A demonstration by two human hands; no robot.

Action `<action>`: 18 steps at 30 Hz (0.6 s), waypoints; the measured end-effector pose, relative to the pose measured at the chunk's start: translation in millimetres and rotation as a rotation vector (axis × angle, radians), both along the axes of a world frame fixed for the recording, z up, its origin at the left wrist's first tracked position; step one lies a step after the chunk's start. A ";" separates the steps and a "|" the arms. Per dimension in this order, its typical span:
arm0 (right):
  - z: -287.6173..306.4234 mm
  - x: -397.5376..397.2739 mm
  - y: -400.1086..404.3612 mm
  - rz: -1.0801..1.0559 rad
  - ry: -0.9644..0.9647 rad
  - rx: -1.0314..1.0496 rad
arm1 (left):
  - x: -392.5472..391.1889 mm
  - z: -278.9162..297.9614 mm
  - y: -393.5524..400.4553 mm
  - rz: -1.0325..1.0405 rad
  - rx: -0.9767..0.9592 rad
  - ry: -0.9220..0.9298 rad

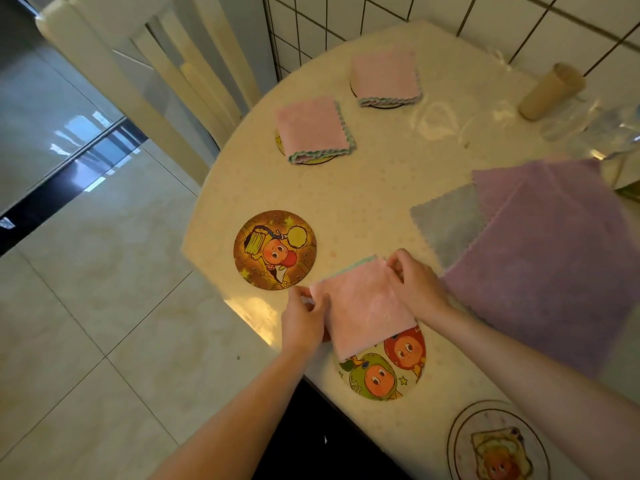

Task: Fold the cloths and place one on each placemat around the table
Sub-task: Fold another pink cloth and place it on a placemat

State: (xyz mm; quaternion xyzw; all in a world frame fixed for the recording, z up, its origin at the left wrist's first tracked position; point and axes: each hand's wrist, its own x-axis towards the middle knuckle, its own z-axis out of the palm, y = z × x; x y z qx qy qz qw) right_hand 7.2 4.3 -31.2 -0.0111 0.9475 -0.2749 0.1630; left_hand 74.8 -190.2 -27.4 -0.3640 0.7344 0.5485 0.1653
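A pink cloth (363, 306) lies folded over the top of a round cartoon placemat (384, 372) near the table's front edge. My left hand (304, 320) pinches its left corner and my right hand (415, 282) pinches its far right corner. A bare round placemat (275, 249) lies just to the left. Two folded pink cloths (313, 128) (386, 76) rest on two farther placemats, mostly hiding them. A pile of unfolded purple cloths (554, 251) with a grey one (446, 220) beneath lies at the right.
Another placemat with a toast picture (498, 445) lies at the bottom right. A cardboard tube (550, 90) and clear plastic wrap (440, 121) lie at the back of the round table (363, 188). A cream chair (156, 64) stands at the far left; tiled floor is below.
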 end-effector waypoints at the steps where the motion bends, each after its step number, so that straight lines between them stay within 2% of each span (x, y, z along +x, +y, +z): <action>1: 0.7 -2.8 -2.3 0.005 0.019 -0.016 | 1.0 -1.7 -0.9 -0.009 -0.020 0.005; 5: 1.2 -9.9 -9.3 0.028 0.065 -0.030 | 3.9 -7.3 -3.4 -0.022 -0.122 0.005; 10: -3.2 -11.7 -17.2 0.038 0.028 0.099 | 10.2 -2.9 -4.7 -0.080 -0.231 0.007; 14: -0.2 -13.8 -26.7 -0.006 -0.011 0.163 | 10.0 2.1 3.4 -0.134 -0.219 -0.044; 18: 4.3 -18.2 -35.9 -0.076 -0.120 0.130 | 1.1 2.9 5.0 -0.051 -0.185 -0.100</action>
